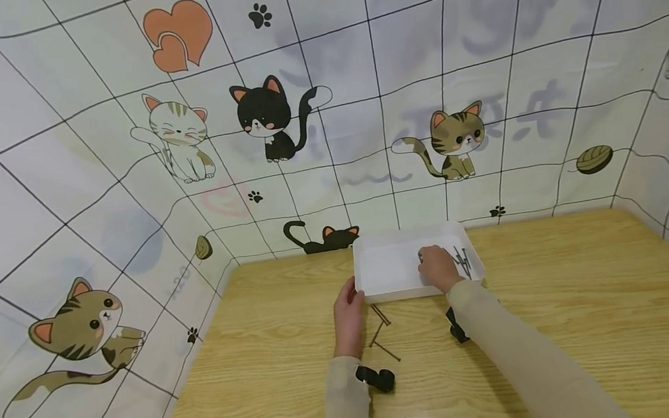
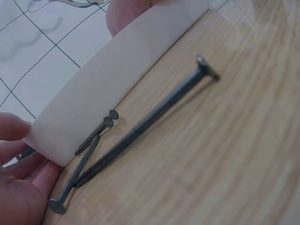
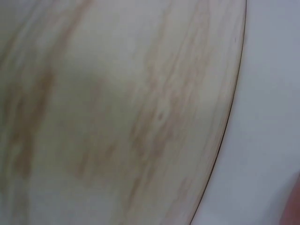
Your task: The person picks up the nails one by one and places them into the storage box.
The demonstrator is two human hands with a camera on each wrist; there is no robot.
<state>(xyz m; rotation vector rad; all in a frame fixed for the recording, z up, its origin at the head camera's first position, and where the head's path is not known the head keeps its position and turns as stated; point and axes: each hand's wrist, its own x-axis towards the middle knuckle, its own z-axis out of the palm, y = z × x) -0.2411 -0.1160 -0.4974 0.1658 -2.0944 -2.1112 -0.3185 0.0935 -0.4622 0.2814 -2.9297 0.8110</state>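
A shallow white tray (image 1: 398,294) sits at the far side of the wooden table. My left hand (image 1: 350,320) grips its front left corner, thumb and fingers on either side of the wall in the left wrist view. Over the tray's right half, my right hand (image 1: 440,267) has curled fingers, and a small dark piece like a nail's end shows at the fingertips. Several dark nails (image 1: 463,263) lie inside the tray, right of that hand. More nails (image 2: 145,124) with flat heads lie on the table before the tray, beside my left hand.
The wooden table (image 1: 569,295) reaches back to a wall sheet (image 1: 352,68) printed with cats and grid lines. Black wrist straps with cameras sit on both sleeves (image 1: 345,394). In the right wrist view, mostly table and the tray's white side show.
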